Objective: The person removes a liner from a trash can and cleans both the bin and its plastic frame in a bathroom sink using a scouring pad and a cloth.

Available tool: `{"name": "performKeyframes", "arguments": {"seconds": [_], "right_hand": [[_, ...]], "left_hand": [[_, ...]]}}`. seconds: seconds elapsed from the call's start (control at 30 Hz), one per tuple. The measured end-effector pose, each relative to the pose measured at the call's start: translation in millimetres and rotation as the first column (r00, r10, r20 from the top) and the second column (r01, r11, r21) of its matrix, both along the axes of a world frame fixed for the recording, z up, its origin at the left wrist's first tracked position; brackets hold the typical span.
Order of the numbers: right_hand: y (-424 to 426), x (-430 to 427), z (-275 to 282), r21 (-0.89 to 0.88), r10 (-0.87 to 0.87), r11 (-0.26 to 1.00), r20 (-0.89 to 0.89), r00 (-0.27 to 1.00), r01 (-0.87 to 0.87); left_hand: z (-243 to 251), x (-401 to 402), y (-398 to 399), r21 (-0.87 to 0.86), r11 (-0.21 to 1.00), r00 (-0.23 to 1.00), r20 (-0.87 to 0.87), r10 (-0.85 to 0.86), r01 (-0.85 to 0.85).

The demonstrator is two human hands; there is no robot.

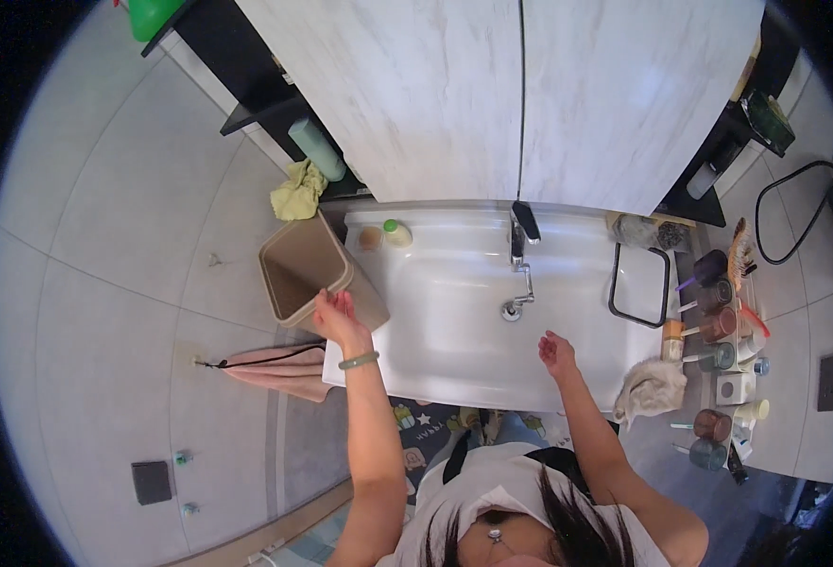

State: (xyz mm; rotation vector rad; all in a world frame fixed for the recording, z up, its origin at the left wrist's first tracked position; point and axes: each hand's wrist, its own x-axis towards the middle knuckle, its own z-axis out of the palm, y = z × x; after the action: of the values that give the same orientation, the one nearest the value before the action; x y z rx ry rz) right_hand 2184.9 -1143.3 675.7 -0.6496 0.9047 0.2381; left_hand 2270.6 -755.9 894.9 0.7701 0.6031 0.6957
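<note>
My left hand (342, 319), with a bangle at its wrist, touches the near rim of a beige plastic bin (370, 301) at the left end of the white washbasin (452, 340). Its fingers are bent at the rim; how firmly they grip is not clear. Over the basin's right part hovers my right hand (556, 353), fingers loosely curled, with nothing visible in it. Between and beyond the hands stands a chrome faucet (517, 244) with a jointed spout extension (527, 283). A green-capped bottle (397, 234) and a small soap dish (370, 239) are on the basin's back left ledge.
A yellow cloth (299, 191) hangs by a green bottle (317, 149) on the left shelf. A black-rimmed frame (639, 322) and a crumpled pale cloth (651, 390) lie at right, near wall-mounted cups (718, 324). A mirror cabinet (416, 106) overhangs the back; a pink towel (281, 372) hangs left.
</note>
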Motion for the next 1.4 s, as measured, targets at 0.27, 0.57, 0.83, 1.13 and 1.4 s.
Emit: {"name": "performKeyframes", "arguments": {"seconds": [0.27, 0.57, 0.83, 1.13, 1.4], "right_hand": [[-1, 17, 6, -0.156, 0.124, 0.979, -0.038, 0.992, -0.128], [27, 79, 30, -0.525, 0.518, 0.724, -0.015, 0.855, -0.448], [33, 89, 40, -0.416, 0.557, 0.773, 0.081, 0.827, -0.479], [16, 87, 117, -0.566, 0.858, 0.464, 0.096, 0.504, -0.682], [-16, 176, 111, -0.82, 0.581, 0.525, 0.15, 0.8, -0.227]], "left_hand": [[40, -77, -47, 0.24, 0.959, 0.974, -0.129, 0.186, -0.152], [60, -96, -104, 0.809, 0.432, 0.897, -0.441, -0.003, 0.399], [40, -77, -173, 0.79, 0.057, 0.792, -0.61, -0.043, 0.611], [-34, -52, -190, 0.653, 0.343, 0.733, -0.646, -0.213, 0.675], [-70, -23, -154, 0.399, 0.577, 0.69, -0.549, -0.471, 0.712]]}}
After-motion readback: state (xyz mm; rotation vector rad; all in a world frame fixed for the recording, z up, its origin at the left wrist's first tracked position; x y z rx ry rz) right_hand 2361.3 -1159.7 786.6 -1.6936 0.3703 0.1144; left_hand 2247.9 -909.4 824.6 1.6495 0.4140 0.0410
